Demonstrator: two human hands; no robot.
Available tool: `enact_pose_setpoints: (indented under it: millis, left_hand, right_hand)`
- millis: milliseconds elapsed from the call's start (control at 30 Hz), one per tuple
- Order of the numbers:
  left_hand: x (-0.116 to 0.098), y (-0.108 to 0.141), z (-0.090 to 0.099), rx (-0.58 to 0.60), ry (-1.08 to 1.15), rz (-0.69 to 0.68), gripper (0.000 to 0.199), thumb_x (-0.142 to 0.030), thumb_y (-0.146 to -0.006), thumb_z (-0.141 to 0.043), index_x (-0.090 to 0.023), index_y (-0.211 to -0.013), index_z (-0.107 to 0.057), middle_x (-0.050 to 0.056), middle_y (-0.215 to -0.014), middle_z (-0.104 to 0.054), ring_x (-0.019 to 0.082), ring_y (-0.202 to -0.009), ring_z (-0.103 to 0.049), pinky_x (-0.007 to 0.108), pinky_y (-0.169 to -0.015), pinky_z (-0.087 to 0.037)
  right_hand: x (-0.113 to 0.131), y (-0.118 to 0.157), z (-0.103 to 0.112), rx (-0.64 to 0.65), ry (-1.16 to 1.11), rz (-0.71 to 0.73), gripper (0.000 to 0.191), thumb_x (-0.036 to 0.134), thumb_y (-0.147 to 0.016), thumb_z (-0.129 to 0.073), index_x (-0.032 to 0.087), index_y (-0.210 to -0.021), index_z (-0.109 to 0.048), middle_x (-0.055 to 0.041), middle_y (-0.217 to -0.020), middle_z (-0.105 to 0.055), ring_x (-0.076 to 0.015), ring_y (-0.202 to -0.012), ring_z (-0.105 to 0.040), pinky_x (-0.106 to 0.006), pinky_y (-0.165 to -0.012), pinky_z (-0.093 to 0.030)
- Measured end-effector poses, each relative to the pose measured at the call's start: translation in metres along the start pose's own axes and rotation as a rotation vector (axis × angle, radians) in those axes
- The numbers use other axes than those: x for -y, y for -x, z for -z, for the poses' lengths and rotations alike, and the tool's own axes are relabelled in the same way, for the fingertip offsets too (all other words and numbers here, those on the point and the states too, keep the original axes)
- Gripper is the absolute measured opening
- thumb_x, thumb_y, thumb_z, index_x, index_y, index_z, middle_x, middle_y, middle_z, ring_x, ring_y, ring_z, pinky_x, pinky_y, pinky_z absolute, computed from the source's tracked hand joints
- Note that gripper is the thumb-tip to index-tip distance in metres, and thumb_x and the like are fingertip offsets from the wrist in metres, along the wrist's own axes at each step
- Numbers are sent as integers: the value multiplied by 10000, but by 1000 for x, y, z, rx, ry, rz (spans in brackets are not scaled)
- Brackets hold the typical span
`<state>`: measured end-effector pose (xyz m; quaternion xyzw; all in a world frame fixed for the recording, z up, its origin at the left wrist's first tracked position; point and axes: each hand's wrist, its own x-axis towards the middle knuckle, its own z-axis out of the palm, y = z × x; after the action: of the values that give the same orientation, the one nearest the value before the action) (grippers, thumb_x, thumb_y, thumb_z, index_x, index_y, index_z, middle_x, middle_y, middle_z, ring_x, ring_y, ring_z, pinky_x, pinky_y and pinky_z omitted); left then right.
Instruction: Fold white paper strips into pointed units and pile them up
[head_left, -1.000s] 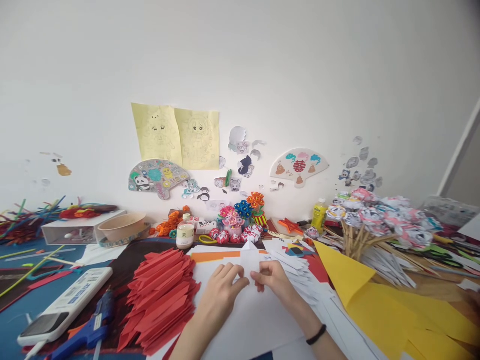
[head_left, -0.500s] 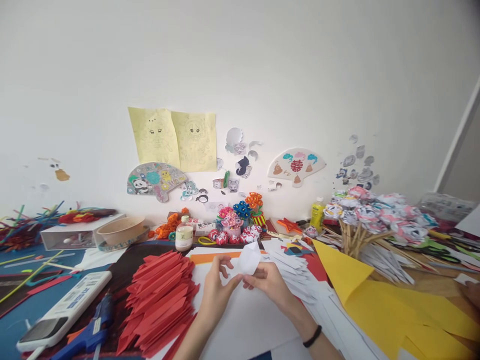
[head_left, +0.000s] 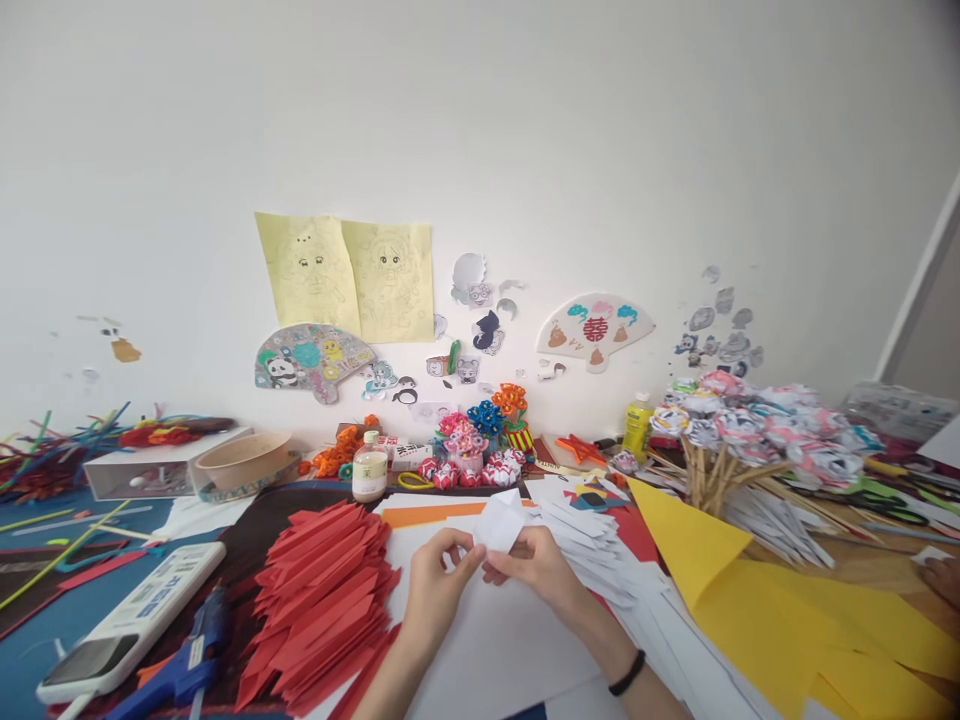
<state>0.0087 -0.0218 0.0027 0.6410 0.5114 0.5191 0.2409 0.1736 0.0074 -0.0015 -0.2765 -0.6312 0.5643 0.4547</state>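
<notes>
A small folded piece of white paper [head_left: 500,520] is held up in front of me, pinched along its lower edge. My left hand [head_left: 441,575] has thumb and fingers closed on its left side. From the right, my right hand [head_left: 531,562] grips the lower right part, with a black band on that wrist. Below both hands lies a large white sheet [head_left: 502,650]. A pile of folded red paper strips [head_left: 319,600] is left of my left hand, and folded white strips [head_left: 581,545] lie beyond my right hand.
Yellow paper [head_left: 795,610] covers the right side. A blue glue gun [head_left: 187,660] and a white power strip [head_left: 139,610] lie at left. Behind stand a glue bottle [head_left: 369,470], paper flowers on sticks [head_left: 750,425] and a yellow bottle [head_left: 636,425]. Another person's hand [head_left: 943,578] shows at the right edge.
My left hand has moved in from beside the white paper, and its fingers have closed on the paper's left side. The right hand stays on it.
</notes>
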Motion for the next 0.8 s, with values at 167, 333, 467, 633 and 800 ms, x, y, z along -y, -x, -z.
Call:
enact_pose_setpoints:
  millis: [167, 333, 467, 633, 800]
  left_hand:
    - [-2, 0, 0, 5, 6, 13, 270, -419, -752, -625, -160, -682, -651, 18, -669, -653, 142, -605, -491, 235, -582, -350]
    - [-3, -2, 1, 36, 45, 27, 316, -456, -757, -617, -157, -660, -650, 22, -663, -652, 139, -605, -486, 232, -578, -341]
    - [-3, -2, 1, 44, 34, 17, 316, -459, -741, -635, -156, -649, -639, 18, -636, -638, 139, -600, -485, 231, -571, -336]
    - [-3, -1, 4, 57, 50, -9, 291, -443, -786, -587, -166, -719, -647, 21, -713, -661, 144, -626, -507, 233, -586, -361]
    - [-4, -1, 5, 6, 17, -26, 261, -407, -802, -569, -168, -717, -635, 19, -720, -657, 152, -648, -523, 242, -606, -372]
  right_hand:
    - [0, 0, 1, 7, -12, 9, 359, 412, -729, -715, 77, -860, -716, -108, -711, -694, -208, -632, -664, -325, -604, -533]
    - [1, 1, 1, 17, -23, 22, 323, 390, -747, -704, 78, -828, -718, -102, -688, -687, -202, -615, -661, -319, -593, -530]
    - [-1, 0, 2, -5, 3, 37, 314, 388, -740, -707, 83, -814, -719, -90, -659, -680, -189, -586, -648, -296, -560, -513]
    - [-1, 0, 2, -37, 36, 38, 296, 383, -737, -706, 92, -791, -715, -83, -642, -682, -175, -568, -634, -278, -553, -495]
    - [4, 2, 0, -44, 57, 12, 295, 381, -733, -706, 90, -786, -709, -87, -654, -686, -181, -574, -637, -280, -555, -492]
